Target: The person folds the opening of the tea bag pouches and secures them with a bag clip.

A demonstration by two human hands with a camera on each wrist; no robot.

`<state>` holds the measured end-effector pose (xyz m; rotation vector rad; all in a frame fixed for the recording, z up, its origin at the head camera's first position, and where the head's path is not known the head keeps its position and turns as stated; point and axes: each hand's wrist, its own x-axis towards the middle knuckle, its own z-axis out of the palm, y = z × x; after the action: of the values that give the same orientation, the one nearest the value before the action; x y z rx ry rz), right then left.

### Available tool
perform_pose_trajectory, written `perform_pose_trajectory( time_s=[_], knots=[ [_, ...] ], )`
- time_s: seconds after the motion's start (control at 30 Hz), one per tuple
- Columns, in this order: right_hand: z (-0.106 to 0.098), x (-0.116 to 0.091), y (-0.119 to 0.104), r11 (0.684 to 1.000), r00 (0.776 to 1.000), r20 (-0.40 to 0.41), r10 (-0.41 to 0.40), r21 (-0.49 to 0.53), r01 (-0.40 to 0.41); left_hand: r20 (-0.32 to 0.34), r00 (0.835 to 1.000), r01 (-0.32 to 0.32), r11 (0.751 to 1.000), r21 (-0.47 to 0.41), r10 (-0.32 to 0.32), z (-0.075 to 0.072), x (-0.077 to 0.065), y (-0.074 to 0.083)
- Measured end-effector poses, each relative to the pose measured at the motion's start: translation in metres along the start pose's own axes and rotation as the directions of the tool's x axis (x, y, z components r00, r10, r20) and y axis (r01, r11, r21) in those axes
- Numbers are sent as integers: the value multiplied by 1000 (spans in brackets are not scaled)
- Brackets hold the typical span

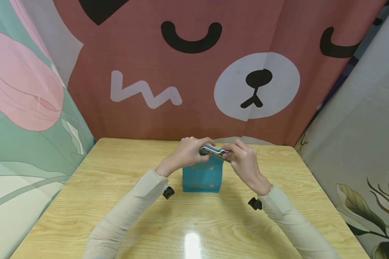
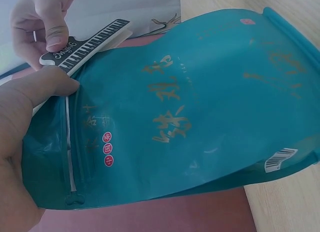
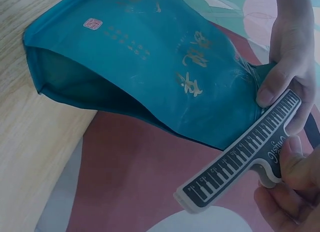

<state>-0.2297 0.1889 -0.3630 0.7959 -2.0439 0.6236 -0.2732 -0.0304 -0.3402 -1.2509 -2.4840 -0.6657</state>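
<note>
A teal tea bag (image 1: 202, 178) with gold characters stands on the table, its zip strip showing in the left wrist view. My left hand (image 1: 192, 151) grips the bag's top edge, thumb on the near face (image 2: 45, 85). My right hand (image 1: 245, 162) pinches the dark handle of a piano-key-patterned clip (image 3: 240, 149) marked with the word Music. The clip lies slanted across the bag's top, its far end close to the left thumb and fingers. Whether its jaws bite on the bag, I cannot tell.
The light wooden table (image 1: 116, 172) extends around the bag. Behind it hangs a reddish-brown curtain (image 1: 142, 122) with a cartoon bear face. Patterned cloths stand at the left (image 1: 26, 144) and the right (image 1: 353, 144). Small black devices (image 1: 168, 192) hang at both wrists.
</note>
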Motion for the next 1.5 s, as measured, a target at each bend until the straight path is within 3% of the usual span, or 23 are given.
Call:
perform_pose_trajectory(
  time_s=[0.8,1.1,1.5],
  knots=[
    [-2,-1,2,999,999,24,-29,-13,29,4,1000,-13,999,34,13,-10,-1,-1],
    [-3,-2,1,1000,999,19,-28,-4,28,-16,1000,-20,1000,-14,20,-12,-7,-4],
    [-8,-4,-2,1000,999,48,-14,10,13,-16,999,33,995,-92,-35,-13,-20,-12]
  ],
)
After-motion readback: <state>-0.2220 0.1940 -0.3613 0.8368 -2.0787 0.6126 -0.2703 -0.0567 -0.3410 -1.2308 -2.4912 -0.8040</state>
